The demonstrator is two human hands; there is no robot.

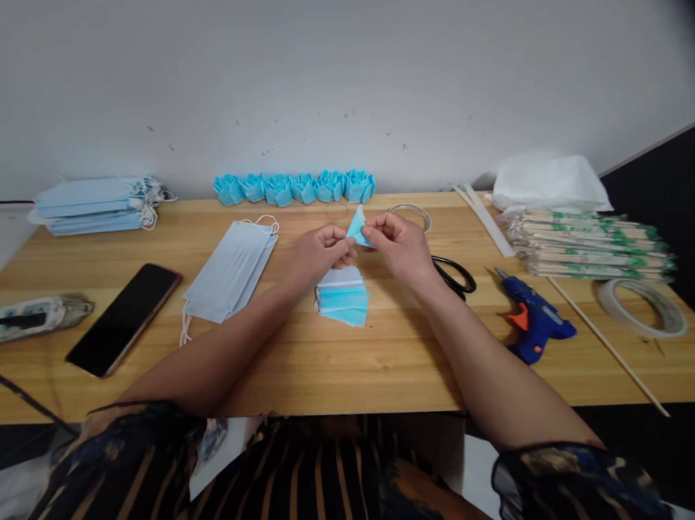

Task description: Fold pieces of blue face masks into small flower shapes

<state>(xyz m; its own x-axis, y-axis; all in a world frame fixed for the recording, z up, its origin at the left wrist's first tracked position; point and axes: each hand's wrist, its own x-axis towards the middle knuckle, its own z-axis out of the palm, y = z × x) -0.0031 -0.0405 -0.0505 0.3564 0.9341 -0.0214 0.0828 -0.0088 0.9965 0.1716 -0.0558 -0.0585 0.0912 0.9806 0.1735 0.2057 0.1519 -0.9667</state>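
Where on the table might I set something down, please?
Bare table lies between the back mask stack and phone, and between the blue pieces and near edge. Right is crowded: glue gun, wrapped sticks, tape.

The left-hand grip [322, 254] and right-hand grip [402, 247] are pinching a folded blue piece [357, 226] over the desk [360, 377]. Blue cut pieces [344, 299] are lying fanned on its near side, while six blue rose-shaped flowers [278, 190] are standing in a row by the wall [336, 72]. Pleated face masks [227, 271] are lying to the left near a smartphone [124, 319]; black looped handles [469, 278], a blue glue gun [533, 315] and packaged wooden sticks [588, 245] are resting to the right.
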